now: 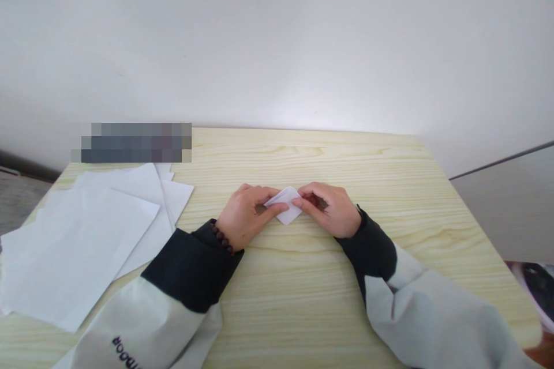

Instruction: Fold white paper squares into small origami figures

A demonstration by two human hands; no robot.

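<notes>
Between my hands is a small piece of folded white paper (289, 216), roughly diamond-shaped, with one corner pointing toward me. My left hand (251, 210) pinches its left side, thumb on the front face and fingers behind. On the opposite side, my right hand (331, 207) grips the right edge between thumb and index finger. Both thumbs lie close together near the paper's middle. Fingertips behind the paper are partly hidden. A dark bead bracelet (221, 237) circles my left wrist.
Loose white sheets (78, 248) lie in an overlapping pile on the left of the wooden table (303, 311). A blurred-out dark object (136, 143) is at the back left. Behind the table rises a white wall (277, 40). Something dark and rounded (539, 285) shows beyond the right edge.
</notes>
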